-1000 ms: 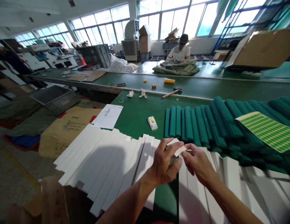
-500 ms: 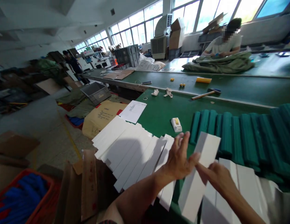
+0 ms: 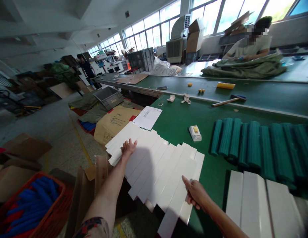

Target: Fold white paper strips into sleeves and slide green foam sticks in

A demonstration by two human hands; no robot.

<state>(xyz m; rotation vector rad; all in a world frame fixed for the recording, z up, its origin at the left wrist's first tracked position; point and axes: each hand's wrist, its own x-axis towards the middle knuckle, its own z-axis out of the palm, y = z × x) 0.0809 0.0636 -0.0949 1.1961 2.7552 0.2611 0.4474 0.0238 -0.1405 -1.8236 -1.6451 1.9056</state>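
Long narrow white boxes (image 3: pixel 154 162) lie side by side in a slanting row on the green tabletop. My left hand (image 3: pixel 129 147) rests on the row's far left part, fingers apart, holding nothing. At the row's right end, my right hand (image 3: pixel 195 192) grips a white box (image 3: pixel 193 165) by its right side, with one finger stretched over the top and the others curled against the edge. The undersides of those fingers are hidden. More white boxes (image 3: pixel 254 195) lie at the right, below a row of green ribbed rolls (image 3: pixel 254 143).
A white and yellow device (image 3: pixel 195 133) sits beyond the boxes, and paper sheets (image 3: pixel 147 117) lie to its left. A hammer (image 3: pixel 229 100) lies near the conveyor edge. On the floor at left are a red crate (image 3: pixel 54 201) of blue pieces and cardboard cartons. Across the conveyor sits a person (image 3: pixel 253 46).
The white box that both hands held now lies in the row's right end. My left hand has moved left onto the row; my right hand has moved left and down. The view has shifted slightly.
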